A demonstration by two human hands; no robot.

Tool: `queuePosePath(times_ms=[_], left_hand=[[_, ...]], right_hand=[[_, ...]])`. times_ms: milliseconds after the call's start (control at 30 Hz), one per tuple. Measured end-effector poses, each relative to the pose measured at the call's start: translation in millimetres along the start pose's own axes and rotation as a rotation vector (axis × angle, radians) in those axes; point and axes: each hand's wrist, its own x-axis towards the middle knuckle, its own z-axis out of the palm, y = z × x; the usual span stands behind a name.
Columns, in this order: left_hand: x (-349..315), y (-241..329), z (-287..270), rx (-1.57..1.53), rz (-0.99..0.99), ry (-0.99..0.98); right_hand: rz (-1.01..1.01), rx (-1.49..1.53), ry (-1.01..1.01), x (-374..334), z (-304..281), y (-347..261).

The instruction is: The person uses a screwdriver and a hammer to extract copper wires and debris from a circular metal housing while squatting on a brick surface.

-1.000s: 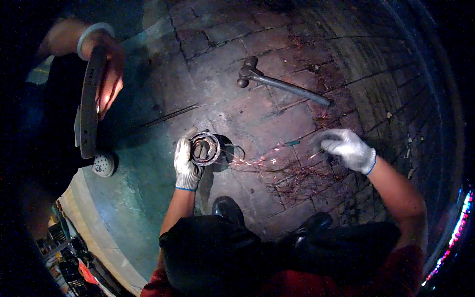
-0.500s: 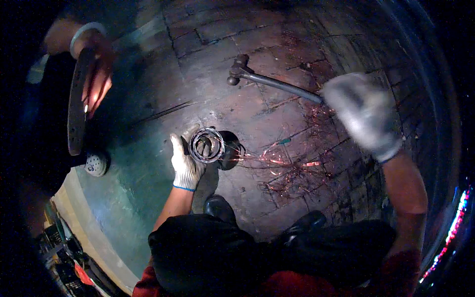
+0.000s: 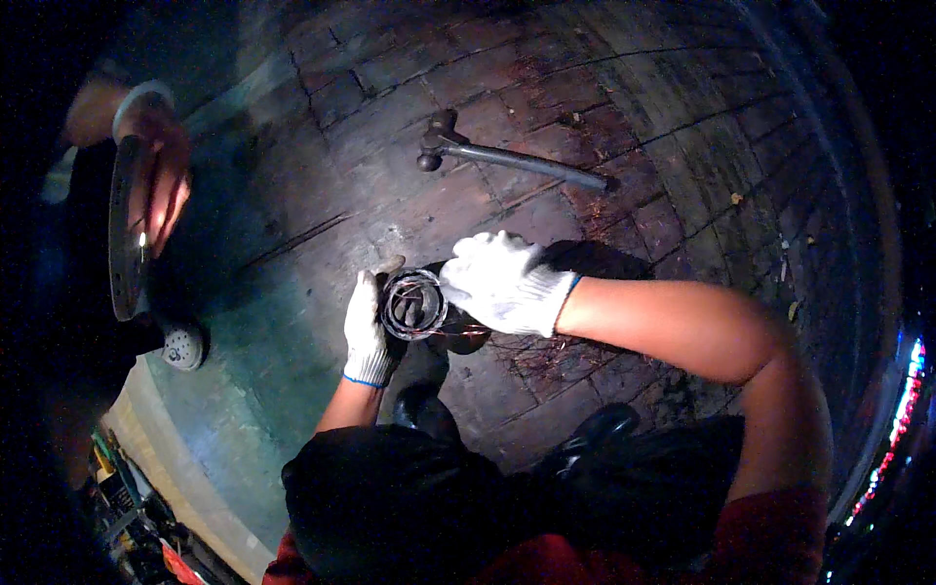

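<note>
In my gloved left hand (image 3: 367, 331) is a ring-shaped metal part (image 3: 388, 310), open-centred, with thin wires around its rim and some crossing the opening. The fingers curl around its left side and underside. My gloved right hand (image 3: 502, 285) is against the part's right edge, its fingers bent and closed. What those fingertips pinch is hidden by the glove. Thin copper-coloured wires (image 3: 468, 331) trail from the part below the right hand. A ball-peen hammer (image 3: 526, 166) lies on the brick floor beyond my hands, its head toward the left.
Copper wire scraps (image 3: 546, 363) litter the floor below my right forearm. At the left, another person's hand (image 3: 168, 185) is beside a long dark flat object (image 3: 124, 234); a pale clog (image 3: 183, 347) is below. Assorted tools (image 3: 136, 507) lie at lower left.
My right hand has come from beside the hammer's handle end leftward to the metal part. The hammer stays on the floor. My left hand keeps its hold.
</note>
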Motion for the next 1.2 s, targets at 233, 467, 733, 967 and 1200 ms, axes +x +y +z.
queuePosePath(times_ms=[233,467,733,967,1200], left_hand=[[25,-5,-24,0.078,0.050,0.029],[25,-3,-50,0.141,0.016,0.184],[18,-7,-28,0.101,0.029,0.156],[14,-11,-21,0.010,-0.018,0.133],[14,-21,-32,-0.056,-0.098,0.177]], right_hand=[[-0.268,0.811,0.109,-27,21,-2],[-0.555,0.729,-0.024,-66,19,-22],[-0.505,0.781,-0.070,-77,15,22],[-0.287,0.501,-0.039,-73,31,26],[-0.236,0.233,-0.318,-57,18,4]])
